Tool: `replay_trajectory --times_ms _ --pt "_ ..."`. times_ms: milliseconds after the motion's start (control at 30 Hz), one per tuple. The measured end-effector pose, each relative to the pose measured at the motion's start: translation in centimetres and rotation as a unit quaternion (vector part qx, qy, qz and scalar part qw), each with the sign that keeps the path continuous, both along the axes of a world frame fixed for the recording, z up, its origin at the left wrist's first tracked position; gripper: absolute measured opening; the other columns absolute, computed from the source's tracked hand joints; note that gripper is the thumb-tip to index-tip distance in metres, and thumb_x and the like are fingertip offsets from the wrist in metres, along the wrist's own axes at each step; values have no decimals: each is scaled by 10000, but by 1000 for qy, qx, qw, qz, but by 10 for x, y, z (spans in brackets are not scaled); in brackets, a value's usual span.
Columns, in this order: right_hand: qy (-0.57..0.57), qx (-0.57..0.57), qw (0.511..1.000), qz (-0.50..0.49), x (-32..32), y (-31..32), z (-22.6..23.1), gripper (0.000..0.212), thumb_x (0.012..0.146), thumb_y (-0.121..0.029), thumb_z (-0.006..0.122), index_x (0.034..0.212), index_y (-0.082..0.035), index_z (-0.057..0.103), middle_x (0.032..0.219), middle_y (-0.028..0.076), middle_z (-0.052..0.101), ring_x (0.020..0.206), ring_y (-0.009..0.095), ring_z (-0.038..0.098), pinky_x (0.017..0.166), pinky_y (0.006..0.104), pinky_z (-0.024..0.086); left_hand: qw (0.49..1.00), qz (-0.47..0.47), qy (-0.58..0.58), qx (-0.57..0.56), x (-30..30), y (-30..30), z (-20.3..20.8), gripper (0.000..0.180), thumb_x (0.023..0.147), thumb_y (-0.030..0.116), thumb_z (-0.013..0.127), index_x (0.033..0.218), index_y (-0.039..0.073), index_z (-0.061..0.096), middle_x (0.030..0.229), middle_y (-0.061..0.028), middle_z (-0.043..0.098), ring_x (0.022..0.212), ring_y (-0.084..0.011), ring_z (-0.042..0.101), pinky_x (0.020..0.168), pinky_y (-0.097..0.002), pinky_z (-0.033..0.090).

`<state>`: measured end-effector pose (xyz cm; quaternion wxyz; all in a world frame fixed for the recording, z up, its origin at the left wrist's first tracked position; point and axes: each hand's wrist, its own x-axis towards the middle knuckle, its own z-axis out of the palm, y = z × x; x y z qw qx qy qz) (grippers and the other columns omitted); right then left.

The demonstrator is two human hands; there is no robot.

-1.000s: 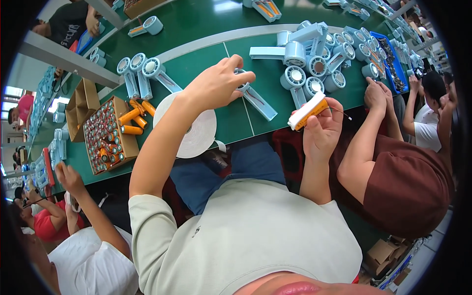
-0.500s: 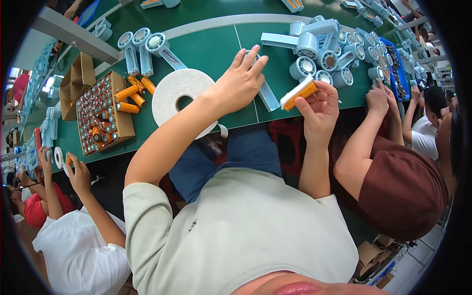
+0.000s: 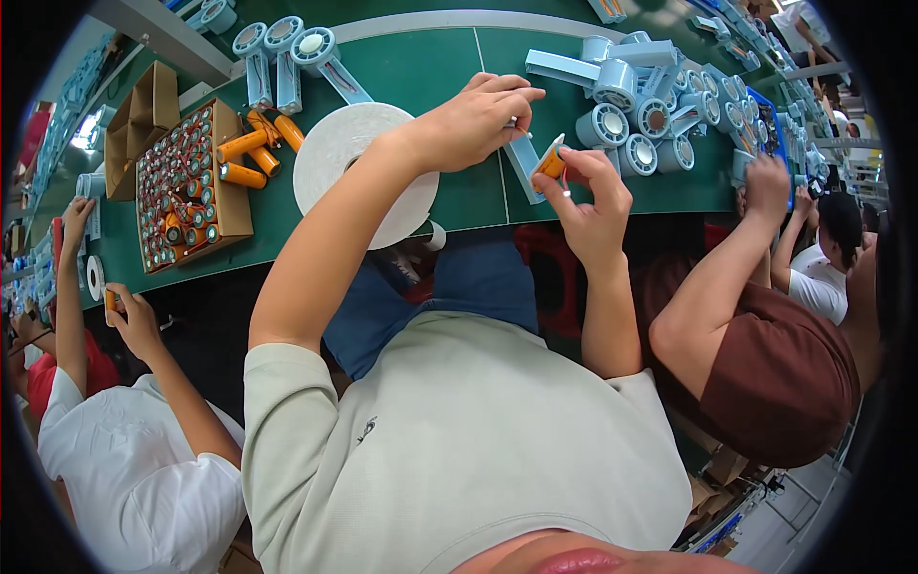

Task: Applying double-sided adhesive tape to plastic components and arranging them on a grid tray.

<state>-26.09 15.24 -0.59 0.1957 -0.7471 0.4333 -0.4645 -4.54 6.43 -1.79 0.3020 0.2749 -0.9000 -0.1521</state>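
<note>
Your right grip (image 3: 595,206) is pinching an orange battery cell (image 3: 549,169) between thumb and fingers, white strip along its upper edge, red wire showing by the fingers. Just changed: you are bringing the cell leftward and turning it more end-on; half a second ago it was showing broadside, farther from the light-blue fan handle (image 3: 522,165). Now it is sitting right beside that handle, contact unclear. Likely meaning: cell and handle are coming together, cell apparently not seated yet. Your left grip (image 3: 464,127) is curling over the fan's head end, mostly hiding it; can't tell if it's clenching or just resting. Handle is lying over the green table (image 3: 471,196), right of the white tape roll (image 3: 317,167). More fan bodies (image 3: 615,86) are lying beyond your right grip
</note>
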Motion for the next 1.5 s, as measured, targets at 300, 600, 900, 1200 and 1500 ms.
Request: replay_trajectory --times_ms 300,600,900,1200,1500 --pt "189 8 981 -44 11 0 -4 422 726 30 805 1122 -70 700 913 56 668 748 193 578 670 308 486 990 -12 62 128 0 -4 -1 103 942 25 629 933 105 566 1398 -55 620 1303 -280 511 1030 -376 474" --pt "342 38 936 -77 28 -6 4 397 783 -150 805 1167 -126 711 893 37 642 816 210 546 756 325 447 985 -3 98 143 -1 -3 -7 108 934 17 636 908 97 569 1322 -65 664 1311 -282 509 1018 -373 495" --pt "362 14 929 -69 24 -11 -7 388 786 -269 822 1149 -170 729 942 24 616 802 215 530 776 327 409 988 -25 80 130 2 -3 -5 108 887 4 663 909 85 595 1352 -64 640 1321 -289 508 1028 -385 500" --pt "273 -53 957 -85 7 20 -10 356 801 -222 812 1132 -112 737 935 43 612 676 194 539 668 314 439 995 -49 -75 -50 4 3 10 196 778 14 707 958 88 735 1409 -71 593 1384 -295 468 1159 -471 397" --pt "237 -22 968 -79 29 -1 -20 328 808 -114 790 1127 -68 727 879 63 611 547 207 529 507 326 456 983 82 -109 -121 23 28 28 445 763 42 714 1203 101 693 1466 -97 524 1384 -302 467 1186 -464 359"
